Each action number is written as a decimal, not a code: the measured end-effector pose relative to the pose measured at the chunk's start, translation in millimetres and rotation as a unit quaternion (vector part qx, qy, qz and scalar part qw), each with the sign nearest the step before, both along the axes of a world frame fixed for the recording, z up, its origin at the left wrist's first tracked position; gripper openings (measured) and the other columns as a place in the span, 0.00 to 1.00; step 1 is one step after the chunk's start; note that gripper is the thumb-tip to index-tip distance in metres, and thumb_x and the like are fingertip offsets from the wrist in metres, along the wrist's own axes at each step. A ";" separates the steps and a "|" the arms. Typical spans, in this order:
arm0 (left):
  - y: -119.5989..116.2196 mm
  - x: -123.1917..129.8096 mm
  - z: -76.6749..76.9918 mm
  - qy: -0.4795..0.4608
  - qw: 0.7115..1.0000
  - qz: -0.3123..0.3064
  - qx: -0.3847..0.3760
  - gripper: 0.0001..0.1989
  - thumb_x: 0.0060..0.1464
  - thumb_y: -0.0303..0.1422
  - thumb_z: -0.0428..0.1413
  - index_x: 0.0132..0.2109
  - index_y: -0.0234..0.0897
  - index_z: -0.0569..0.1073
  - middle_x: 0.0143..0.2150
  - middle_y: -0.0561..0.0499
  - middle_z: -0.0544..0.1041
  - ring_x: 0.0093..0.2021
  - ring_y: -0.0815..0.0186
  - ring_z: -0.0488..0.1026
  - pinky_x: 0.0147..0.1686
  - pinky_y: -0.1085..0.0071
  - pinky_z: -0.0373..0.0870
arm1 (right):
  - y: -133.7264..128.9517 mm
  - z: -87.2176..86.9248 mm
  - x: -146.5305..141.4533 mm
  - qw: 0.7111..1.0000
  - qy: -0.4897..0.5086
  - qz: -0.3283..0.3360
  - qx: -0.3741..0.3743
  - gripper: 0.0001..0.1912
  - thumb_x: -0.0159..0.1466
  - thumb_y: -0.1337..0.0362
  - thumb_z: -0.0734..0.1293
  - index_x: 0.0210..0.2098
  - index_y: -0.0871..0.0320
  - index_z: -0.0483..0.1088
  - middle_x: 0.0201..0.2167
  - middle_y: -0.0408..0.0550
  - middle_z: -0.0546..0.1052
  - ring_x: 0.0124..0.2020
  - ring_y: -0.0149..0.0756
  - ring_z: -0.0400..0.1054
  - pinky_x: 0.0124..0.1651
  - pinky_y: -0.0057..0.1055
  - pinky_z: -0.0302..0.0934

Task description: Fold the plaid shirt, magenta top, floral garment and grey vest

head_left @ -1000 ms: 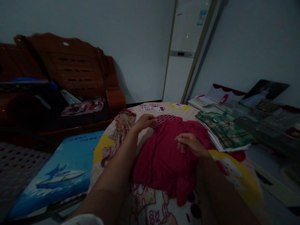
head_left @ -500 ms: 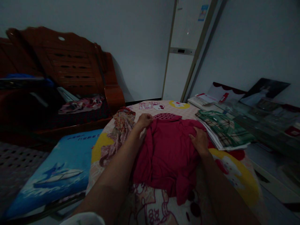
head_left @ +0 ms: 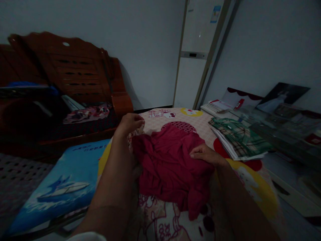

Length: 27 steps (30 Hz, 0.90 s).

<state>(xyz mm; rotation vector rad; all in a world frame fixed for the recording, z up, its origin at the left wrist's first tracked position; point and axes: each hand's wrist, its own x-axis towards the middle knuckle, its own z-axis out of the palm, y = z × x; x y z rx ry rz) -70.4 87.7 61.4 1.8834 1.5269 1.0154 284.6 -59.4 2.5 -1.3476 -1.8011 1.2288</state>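
Toward six o'clock the magenta garment is lying rumpled, likely soft, light, best held by edges; my right grip is pinching it at two; my left grip, at eleven, I'm unable to read.

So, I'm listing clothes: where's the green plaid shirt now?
In the head view, the green plaid shirt lies on the right, beyond the right hand and right of the magenta garment.

A cartoon-print cover bears a rumpled magenta garment and floral cloth
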 end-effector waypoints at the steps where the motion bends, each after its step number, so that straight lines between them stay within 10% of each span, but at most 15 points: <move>1: 2.2 9.7 -2.0 0.046 0.999 -0.005 0.011 0.05 0.47 0.32 0.60 0.30 0.34 0.80 0.27 0.46 0.78 0.32 0.60 0.75 0.34 0.71 0.68 | 0.6 -0.8 -1.2 1.000 0.007 -0.004 0.002 0.12 0.53 0.56 0.71 0.26 0.59 0.77 0.25 0.43 0.79 0.27 0.32 0.68 0.31 0.27 0.60; 7: 4.9 90.0 -51.0 0.173 0.984 -0.028 0.021 0.19 0.54 0.36 0.57 0.52 0.32 0.74 0.50 0.40 0.78 0.51 0.57 0.73 0.50 0.68 0.67 | 16.2 -20.1 13.1 0.956 0.044 -0.283 0.070 0.16 0.55 0.57 0.68 0.38 0.61 0.75 0.18 0.42 0.75 0.17 0.33 0.66 0.23 0.28 0.59; 13: 2.3 112.5 -87.7 0.273 0.961 -0.046 -0.012 0.18 0.49 0.33 0.61 0.48 0.34 0.75 0.50 0.37 0.77 0.51 0.52 0.73 0.49 0.65 0.68 | 22.6 -43.9 36.6 0.858 -0.323 -0.363 0.169 0.12 0.56 0.57 0.71 0.35 0.59 0.76 0.35 0.58 0.80 0.39 0.46 0.75 0.39 0.35 0.65; 17: 8.2 101.7 -79.1 0.253 0.965 -0.059 -0.040 0.11 0.47 0.30 0.59 0.40 0.37 0.79 0.43 0.41 0.80 0.47 0.52 0.75 0.45 0.66 0.69 | 21.6 -46.2 39.2 0.837 -0.403 -0.354 0.111 0.13 0.57 0.56 0.71 0.35 0.59 0.77 0.38 0.59 0.80 0.42 0.48 0.75 0.39 0.37 0.64; 27: 23.3 -0.7 -53.2 0.139 0.974 0.177 -0.034 0.12 0.40 0.30 0.59 0.37 0.35 0.78 0.41 0.38 0.79 0.47 0.45 0.74 0.45 0.58 0.69 | 13.5 -30.4 31.6 0.828 -0.422 -0.358 0.089 0.15 0.56 0.50 0.71 0.31 0.57 0.77 0.35 0.58 0.80 0.40 0.48 0.75 0.36 0.36 0.62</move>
